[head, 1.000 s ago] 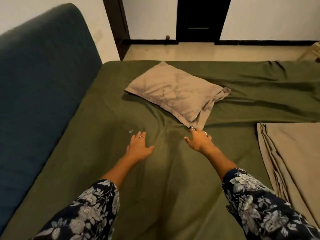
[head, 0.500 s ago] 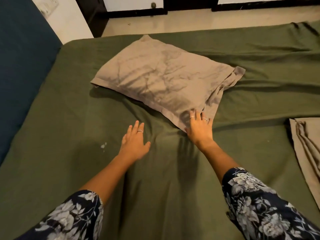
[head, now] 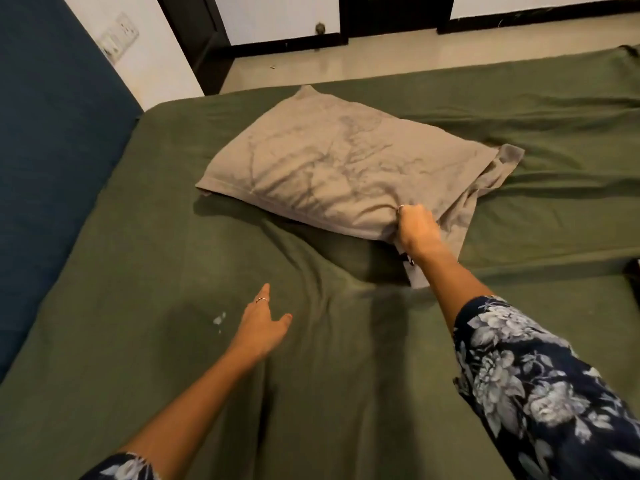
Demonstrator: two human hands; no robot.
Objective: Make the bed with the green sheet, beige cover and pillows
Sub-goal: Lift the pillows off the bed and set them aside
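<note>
Gripping the pillow now, her right hand had curled its fingers round the near corner and lifted it; left hand stayed flat-fingered on the green sheet.

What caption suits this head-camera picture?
Right hand grips the beige pillow's near corner on the green sheet; left hand hovers open.

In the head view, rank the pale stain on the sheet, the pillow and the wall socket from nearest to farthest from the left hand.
From the left hand:
1. Pale stain, on the green sheet just left of the hand.
2. Pillow, farther up the bed, gripped by the right hand.
3. Wall socket, top left beside the blue headboard.
</note>
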